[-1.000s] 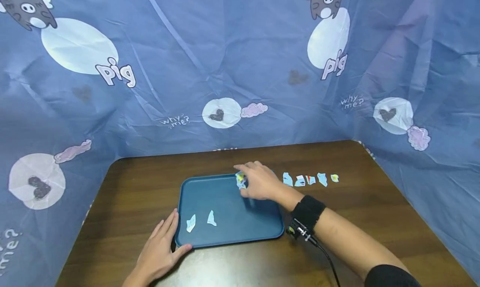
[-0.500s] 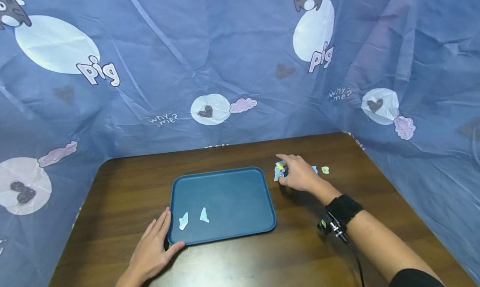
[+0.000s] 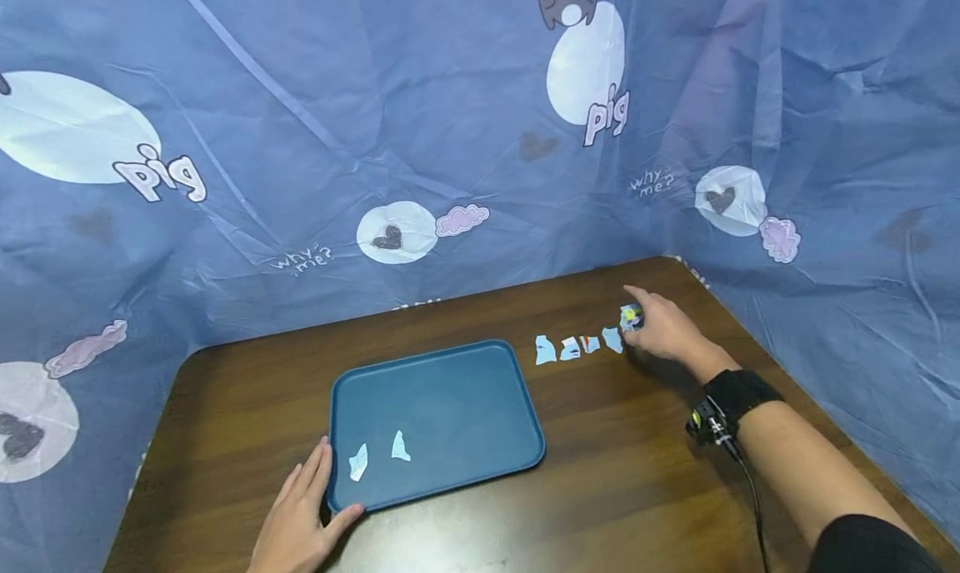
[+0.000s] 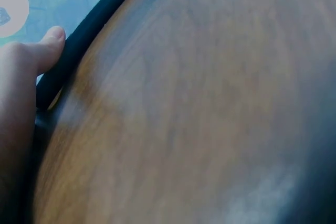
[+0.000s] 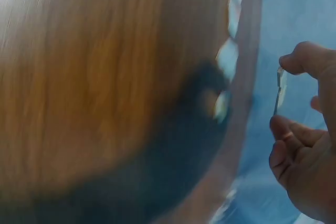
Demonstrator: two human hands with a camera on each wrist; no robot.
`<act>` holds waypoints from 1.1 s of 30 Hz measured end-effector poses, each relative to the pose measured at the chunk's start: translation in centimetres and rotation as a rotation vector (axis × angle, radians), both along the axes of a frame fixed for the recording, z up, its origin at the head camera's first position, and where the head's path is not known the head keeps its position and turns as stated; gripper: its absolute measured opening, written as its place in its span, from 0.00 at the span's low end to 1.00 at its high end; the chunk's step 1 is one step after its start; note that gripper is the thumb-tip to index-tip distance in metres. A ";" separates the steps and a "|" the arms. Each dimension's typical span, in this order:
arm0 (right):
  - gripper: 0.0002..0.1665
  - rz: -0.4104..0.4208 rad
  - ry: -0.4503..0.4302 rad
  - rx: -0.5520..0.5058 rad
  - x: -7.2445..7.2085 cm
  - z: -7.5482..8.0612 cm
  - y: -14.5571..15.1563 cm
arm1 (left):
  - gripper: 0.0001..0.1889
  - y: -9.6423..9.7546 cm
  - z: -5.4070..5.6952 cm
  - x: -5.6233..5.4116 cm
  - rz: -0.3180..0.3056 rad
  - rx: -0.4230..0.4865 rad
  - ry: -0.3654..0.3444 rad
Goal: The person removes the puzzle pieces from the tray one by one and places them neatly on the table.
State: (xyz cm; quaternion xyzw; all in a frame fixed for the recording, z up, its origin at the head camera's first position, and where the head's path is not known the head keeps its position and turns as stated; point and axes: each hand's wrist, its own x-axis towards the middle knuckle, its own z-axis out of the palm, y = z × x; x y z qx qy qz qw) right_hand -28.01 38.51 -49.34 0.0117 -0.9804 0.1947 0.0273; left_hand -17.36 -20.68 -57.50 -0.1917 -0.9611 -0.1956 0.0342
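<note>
My right hand (image 3: 663,327) pinches a torn paper piece (image 3: 628,315), light blue with a yellow patch, between thumb and fingers. It is held above the far right of the table. In the right wrist view the held paper piece (image 5: 280,90) shows edge-on, apart from the table. Below and to its left runs a row of several torn pale-blue scraps (image 3: 612,340), one with a red mark. My left hand (image 3: 296,519) rests at the near left corner of a blue tray (image 3: 450,411), fingers straight along its side, thumb on the front rim. Two pale scraps (image 3: 401,446) lie in the tray.
The brown wooden table (image 3: 622,465) is backed by a blue printed cloth (image 3: 450,107) that hangs behind and at both sides. A black wrist strap with a camera (image 3: 708,423) trails a cable down the right forearm.
My right hand has carried the pinched paper piece from over the tray to the right, past the row of scraps to its far end. The left hand stays on the tray; the head view has shifted.
</note>
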 end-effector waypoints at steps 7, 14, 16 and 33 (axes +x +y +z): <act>0.52 -0.055 -0.029 -0.059 0.7 -3.2 3.5 | 0.54 -0.8 0.7 0.2 -0.001 -0.010 -0.088; 0.52 -0.062 -0.075 -0.053 0.7 -5.0 4.6 | 0.55 -1.1 0.5 0.3 0.008 -0.028 -0.103; 0.51 -0.070 -0.069 -0.039 0.7 -4.7 5.1 | 0.54 -0.6 0.3 0.2 -0.004 -0.017 -0.071; 0.52 -0.037 -0.082 0.016 0.5 -4.1 5.1 | 0.51 -0.3 -0.4 0.3 -0.024 -0.017 0.079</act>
